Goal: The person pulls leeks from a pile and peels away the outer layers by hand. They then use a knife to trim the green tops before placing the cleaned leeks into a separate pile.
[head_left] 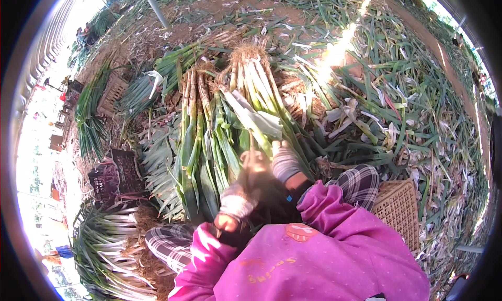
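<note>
In front of me lies a pile of unpeeled leeks (pixel 196 118), roots away from me and green leaves toward me. A single leek (pixel 256 124) with a pale, loosened outer leaf slants across the pile. My right hand (pixel 286 162), in a light knit glove, has its fingers closed around this leek's near part. To its left, my left hand (pixel 239 194), gloved too, is close to the same leek's lower end. Motion smears its fingers, so their grip is unclear. The leek's leafy end is hidden by my hands and the dark blur between them.
Cleaned leeks with white shanks (pixel 112 248) are stacked at lower left. A dark plastic crate (pixel 125 170) stands above them. Beside my right knee is a woven tan basket (pixel 397 207). Leaf scraps (pixel 408 118) cover the ground at right. A metal pole (pixel 155 8) rises at the far side.
</note>
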`<action>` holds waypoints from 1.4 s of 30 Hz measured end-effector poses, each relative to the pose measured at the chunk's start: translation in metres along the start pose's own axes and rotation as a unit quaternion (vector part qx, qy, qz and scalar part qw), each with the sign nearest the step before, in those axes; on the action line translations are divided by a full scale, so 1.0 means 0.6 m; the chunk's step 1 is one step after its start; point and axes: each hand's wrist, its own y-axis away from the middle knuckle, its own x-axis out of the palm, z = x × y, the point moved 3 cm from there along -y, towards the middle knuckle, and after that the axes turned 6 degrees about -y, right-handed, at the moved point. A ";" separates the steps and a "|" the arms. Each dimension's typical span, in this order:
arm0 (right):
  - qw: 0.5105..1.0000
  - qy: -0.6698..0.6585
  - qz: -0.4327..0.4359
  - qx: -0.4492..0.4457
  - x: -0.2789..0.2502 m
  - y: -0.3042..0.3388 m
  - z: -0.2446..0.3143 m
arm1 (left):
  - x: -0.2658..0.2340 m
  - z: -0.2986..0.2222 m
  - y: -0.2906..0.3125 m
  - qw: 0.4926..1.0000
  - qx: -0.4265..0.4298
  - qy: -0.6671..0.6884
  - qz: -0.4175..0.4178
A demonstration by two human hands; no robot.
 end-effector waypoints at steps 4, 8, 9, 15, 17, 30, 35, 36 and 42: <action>0.999 0.022 0.045 -0.007 -0.038 0.041 0.024 | -0.006 0.038 -0.093 0.999 -0.008 0.022 -0.032; 0.999 -0.009 0.047 0.014 -0.031 0.040 0.012 | -0.020 0.070 -0.203 0.997 -0.060 -0.042 -0.017; 0.998 -0.018 0.051 0.022 -0.042 0.049 0.016 | -0.026 0.073 -0.227 0.997 -0.065 -0.044 -0.013; 0.998 -0.032 0.054 0.014 -0.054 0.068 0.004 | -0.093 0.042 -0.313 0.993 -0.108 0.015 0.049; 0.996 -0.063 0.064 0.022 -0.058 0.069 0.005 | -0.100 0.064 -0.330 0.994 -0.082 0.046 0.052; 0.975 -0.073 0.181 0.108 -0.019 0.043 -0.059 | -0.087 0.044 -0.306 0.994 -0.110 0.001 0.023; 0.885 -0.436 0.125 0.109 0.013 0.027 -0.126 | -0.045 0.005 -0.237 0.998 0.014 -0.044 0.040; 0.770 -0.570 0.224 0.178 0.009 0.026 -0.121 | -0.041 0.002 -0.215 0.998 0.020 -0.035 0.039; 0.690 -0.715 -0.014 0.114 -0.117 0.006 -0.125 | -0.045 -0.036 -0.159 0.994 0.046 0.067 -0.066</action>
